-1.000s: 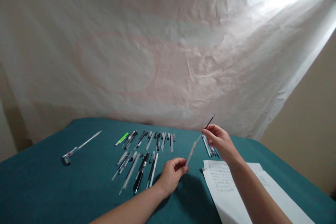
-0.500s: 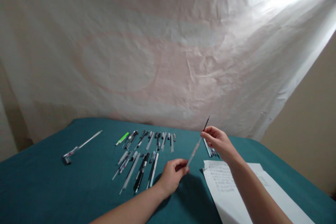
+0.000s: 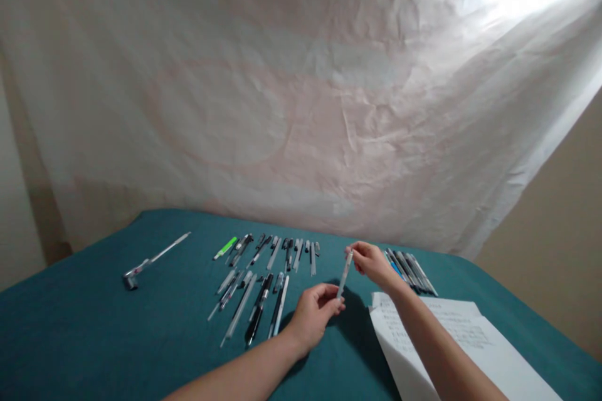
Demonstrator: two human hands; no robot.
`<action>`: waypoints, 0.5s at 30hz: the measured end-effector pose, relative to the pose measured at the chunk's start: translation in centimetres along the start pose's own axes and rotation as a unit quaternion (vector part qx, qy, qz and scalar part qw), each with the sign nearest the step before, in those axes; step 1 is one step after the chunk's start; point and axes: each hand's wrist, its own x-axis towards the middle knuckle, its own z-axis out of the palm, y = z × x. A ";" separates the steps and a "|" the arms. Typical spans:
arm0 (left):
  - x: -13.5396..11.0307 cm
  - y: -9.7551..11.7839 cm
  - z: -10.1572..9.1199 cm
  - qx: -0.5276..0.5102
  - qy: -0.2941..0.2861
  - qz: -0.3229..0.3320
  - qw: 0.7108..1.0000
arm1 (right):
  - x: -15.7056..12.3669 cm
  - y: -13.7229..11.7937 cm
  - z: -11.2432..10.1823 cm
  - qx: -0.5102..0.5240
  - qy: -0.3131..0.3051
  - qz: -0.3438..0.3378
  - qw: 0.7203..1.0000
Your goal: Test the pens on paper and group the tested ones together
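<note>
A pale, see-through pen barrel (image 3: 345, 274) stands tilted between my two hands, above the cloth. My left hand (image 3: 314, 313) is closed around its lower end, with thumb and fingers pinching it. At the upper end, the fingertips of my right hand (image 3: 369, 261) are pinched together on the top of the barrel. The dark refill no longer sticks out of the top. To the left of my left hand lie disassembled pens: a black pen (image 3: 258, 311), a white barrel (image 3: 282, 304) and a clear barrel (image 3: 239, 311), with caps beside them.
A back row holds a green highlighter (image 3: 225, 248) and several pen parts (image 3: 289, 254). Several pens (image 3: 412, 271) lie side by side at the right. Written sheets of paper (image 3: 489, 351) lie under my right forearm. A pen with a long refill (image 3: 155, 260) lies far left on the green cloth (image 3: 70, 326).
My right hand has come down and left toward my left hand, and the dark refill has gone down into the barrel. The view has shifted slightly.
</note>
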 end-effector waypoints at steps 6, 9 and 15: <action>0.1 -0.4 -0.1 0.010 0.006 0.009 1.000 | 4.0 2.1 5.5 -0.104 -0.012 -0.030 0.994; 0.1 -0.3 -0.2 0.020 0.007 0.015 1.000 | 5.3 2.1 7.2 -0.148 -0.009 -0.029 0.989; 0.0 0.0 -0.1 0.039 0.015 0.010 0.999 | 6.4 2.0 8.6 -0.219 -0.019 -0.003 0.976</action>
